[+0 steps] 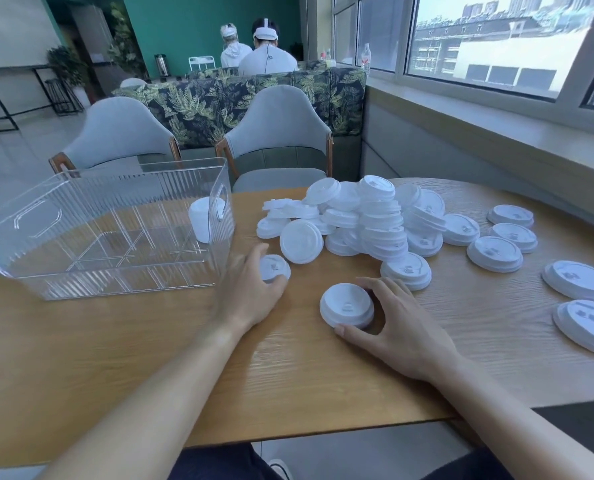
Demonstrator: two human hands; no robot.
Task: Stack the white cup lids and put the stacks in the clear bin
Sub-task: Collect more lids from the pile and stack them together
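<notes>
Near the worktop's front edge, the right hand (397, 323) pinches a short stack of lids (347, 305) between thumb and fingers. Beside it, the blurred left hand (250, 289) curls over a single lid (275, 267). Behind lies the lid pile (368, 220); toward the left edge, the clear bin (108, 230) holds one stack (202, 220).

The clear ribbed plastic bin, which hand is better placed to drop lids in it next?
Probably the left hand: it lies beside the clear ribbed plastic bin, gripping a white plastic cup lid.

no legible text, labels or numbers
</notes>
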